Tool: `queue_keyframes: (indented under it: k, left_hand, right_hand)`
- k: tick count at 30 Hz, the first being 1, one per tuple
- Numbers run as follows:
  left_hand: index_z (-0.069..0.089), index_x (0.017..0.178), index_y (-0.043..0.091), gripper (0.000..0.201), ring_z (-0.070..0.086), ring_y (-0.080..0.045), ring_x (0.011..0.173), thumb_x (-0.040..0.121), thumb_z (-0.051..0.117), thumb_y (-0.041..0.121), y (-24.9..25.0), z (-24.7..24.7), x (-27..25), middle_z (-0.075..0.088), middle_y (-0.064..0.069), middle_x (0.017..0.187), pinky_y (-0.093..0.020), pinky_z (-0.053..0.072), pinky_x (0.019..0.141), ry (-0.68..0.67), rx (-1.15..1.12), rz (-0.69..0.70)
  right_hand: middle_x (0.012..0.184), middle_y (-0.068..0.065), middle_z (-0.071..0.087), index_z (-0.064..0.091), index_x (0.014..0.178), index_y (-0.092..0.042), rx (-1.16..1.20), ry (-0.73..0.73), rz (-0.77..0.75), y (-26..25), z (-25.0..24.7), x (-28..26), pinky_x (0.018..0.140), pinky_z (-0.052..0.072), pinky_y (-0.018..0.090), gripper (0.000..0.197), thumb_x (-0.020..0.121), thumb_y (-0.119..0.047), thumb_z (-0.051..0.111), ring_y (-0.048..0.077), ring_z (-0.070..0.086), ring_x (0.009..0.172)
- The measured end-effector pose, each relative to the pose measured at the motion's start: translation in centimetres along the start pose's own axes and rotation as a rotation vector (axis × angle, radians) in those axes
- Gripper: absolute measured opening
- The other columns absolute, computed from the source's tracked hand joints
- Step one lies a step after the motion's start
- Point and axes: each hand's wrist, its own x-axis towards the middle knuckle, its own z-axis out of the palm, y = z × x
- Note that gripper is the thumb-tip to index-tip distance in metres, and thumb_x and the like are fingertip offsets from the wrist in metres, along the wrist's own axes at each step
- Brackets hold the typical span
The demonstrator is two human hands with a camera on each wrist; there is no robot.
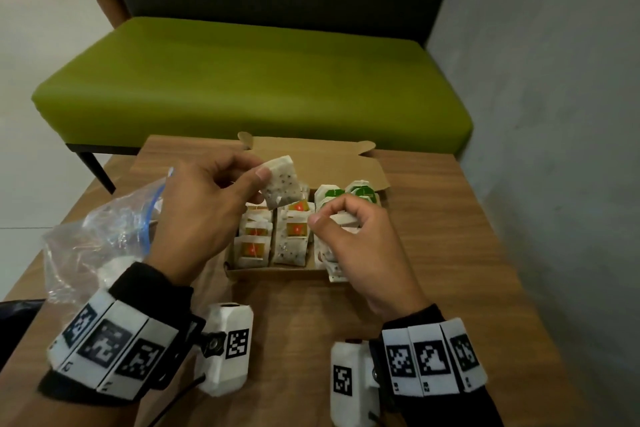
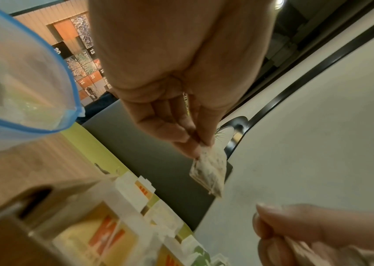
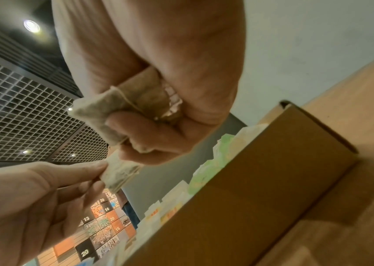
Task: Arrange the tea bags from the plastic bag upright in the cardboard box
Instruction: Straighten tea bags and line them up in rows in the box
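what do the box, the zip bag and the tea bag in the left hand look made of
Box: plain brown cardboard, matte, with folded flaps.
Zip bag: thin clear plastic, glossy and crinkled, with a blue zip strip.
Tea bag pinched by the left hand: probably porous white filter paper; dark specks show through.

Matt brown cardboard box [image 1: 367, 168]; clear glossy plastic bag [image 1: 100, 236]; wood-grain table [image 1: 450, 253]

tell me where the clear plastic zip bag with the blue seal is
In the head view the clear plastic zip bag lies on the wooden table, left of the cardboard box, behind the left hand.
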Motion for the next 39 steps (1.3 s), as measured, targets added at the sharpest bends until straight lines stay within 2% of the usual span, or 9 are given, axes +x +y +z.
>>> queue_keyframes:
  k: [3,6,9,15,21,25,28,32,39]
  left_hand:
    - [0.070,0.094,0.025,0.006,0.067,-0.006,0.071,0.092,0.065,0.022,0.0,0.2,-0.1,0.072,0.004,0.079,-0.019,0.048,0.057,-0.056,-0.046,-0.016]
    - [0.068,0.093,0.024,0.014,0.068,-0.007,0.071,0.094,0.061,0.012,0.2,0.3,-0.3,0.070,0.002,0.079,-0.018,0.050,0.056,-0.142,-0.105,-0.032]
    - [0.066,0.093,0.017,0.014,0.068,-0.008,0.072,0.095,0.057,0.007,0.6,0.1,-0.4,0.068,-0.001,0.082,-0.019,0.053,0.060,-0.242,-0.197,-0.054]
    - [0.063,0.092,0.012,0.017,0.061,-0.010,0.073,0.098,0.050,0.003,0.6,0.5,-0.6,0.063,-0.004,0.084,-0.022,0.054,0.065,-0.370,-0.195,-0.010]
    - [0.067,0.103,0.019,0.016,0.071,-0.017,0.081,0.098,0.054,0.025,0.7,1.2,-0.8,0.069,0.001,0.098,-0.024,0.058,0.066,-0.282,-0.122,-0.054]
    - [0.068,0.100,0.021,0.035,0.069,-0.013,0.073,0.084,0.055,0.050,1.5,1.0,-0.9,0.072,0.002,0.090,-0.020,0.055,0.060,-0.295,-0.131,-0.118]
    - [0.070,0.092,0.026,0.014,0.066,-0.006,0.062,0.088,0.065,0.038,1.1,0.8,-0.9,0.072,0.007,0.079,-0.018,0.050,0.053,-0.333,0.091,-0.040]
    - [0.071,0.085,0.028,0.008,0.063,-0.006,0.061,0.090,0.066,0.032,0.2,0.6,-0.5,0.069,0.009,0.073,-0.024,0.050,0.056,-0.273,0.292,0.047]
    - [0.071,0.092,0.029,0.008,0.063,-0.001,0.065,0.092,0.064,0.026,-0.9,-0.7,0.4,0.069,0.011,0.074,-0.020,0.044,0.059,-0.235,0.295,0.044]
  right_hand:
    - [0.081,-0.022,0.070,0.067,0.081,-0.021,0.035,-0.003,-0.010,0.1,-0.4,0.1,0.063,0.052,0.017,0.011,0.088,-0.018,0.075,-0.004,0.062,0.072]
    - [0.102,-0.017,0.069,0.069,0.098,-0.025,0.070,0.007,-0.019,0.0,-0.2,0.3,0.068,0.051,0.013,0.010,0.090,-0.023,0.074,-0.009,0.063,0.090]
    - [0.107,-0.002,0.073,0.071,0.106,-0.032,0.174,-0.063,0.050,-0.2,0.5,0.4,0.072,0.059,0.034,0.014,0.095,-0.039,0.065,0.012,0.070,0.096]
    - [0.084,0.012,0.068,0.068,0.107,-0.014,0.530,-0.249,0.294,-1.4,0.8,0.3,0.037,0.041,0.016,0.026,0.104,-0.030,0.048,0.009,0.056,0.047]
    - [0.075,0.005,0.069,0.063,0.096,-0.013,0.442,-0.185,0.306,-0.3,1.3,0.6,0.046,0.047,0.022,0.007,0.094,-0.018,0.068,0.008,0.060,0.052]
    - [0.089,0.019,0.073,0.060,0.095,-0.015,0.373,-0.079,0.257,0.2,1.4,0.8,0.064,0.052,0.034,0.014,0.094,-0.025,0.070,0.021,0.065,0.069]
    - [0.099,0.026,0.071,0.060,0.098,-0.011,0.292,-0.061,0.235,0.1,1.4,0.5,0.064,0.050,0.035,0.022,0.094,-0.030,0.069,0.025,0.062,0.073]
    - [0.088,0.000,0.073,0.068,0.097,-0.016,0.019,-0.129,0.237,-0.5,0.4,0.2,0.057,0.050,0.025,0.022,0.094,-0.037,0.068,0.007,0.063,0.056]
    - [0.105,-0.008,0.069,0.073,0.113,-0.028,-0.424,-0.415,0.324,-1.7,-0.2,-0.5,0.071,0.048,0.021,0.035,0.090,-0.055,0.065,-0.002,0.061,0.086]
